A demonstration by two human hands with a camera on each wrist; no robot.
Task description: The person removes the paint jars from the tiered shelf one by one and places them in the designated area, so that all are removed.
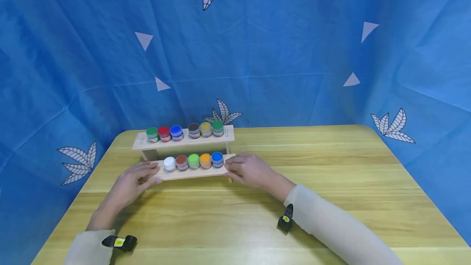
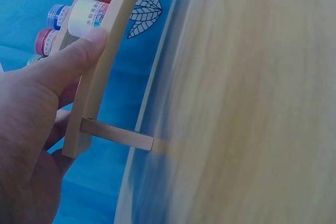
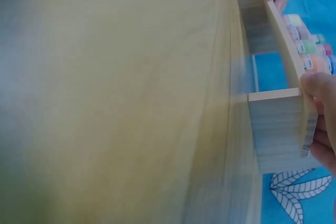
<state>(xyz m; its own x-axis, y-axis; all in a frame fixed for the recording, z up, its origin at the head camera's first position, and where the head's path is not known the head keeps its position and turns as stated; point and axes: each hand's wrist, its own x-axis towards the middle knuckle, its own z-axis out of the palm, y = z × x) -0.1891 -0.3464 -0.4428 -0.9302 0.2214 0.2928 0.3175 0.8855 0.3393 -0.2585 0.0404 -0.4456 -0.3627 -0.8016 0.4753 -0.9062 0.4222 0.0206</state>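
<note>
Fingers on rack — long axis crosswise

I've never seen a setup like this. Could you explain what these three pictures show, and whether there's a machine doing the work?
No machine arm is visible: these are a person's bare hands. The wide picture comes from a camera worn on the head, looking forward and down. The other two come from cameras on the left and right wrists, so their views look tilted.

On the wooden table stand two pale shelves, a front shelf and a higher back shelf. Five small jars of different colours stand in front, and six more behind.

The left hand and right hand grip opposite ends of the front shelf. A blue cloth hangs behind.
</note>
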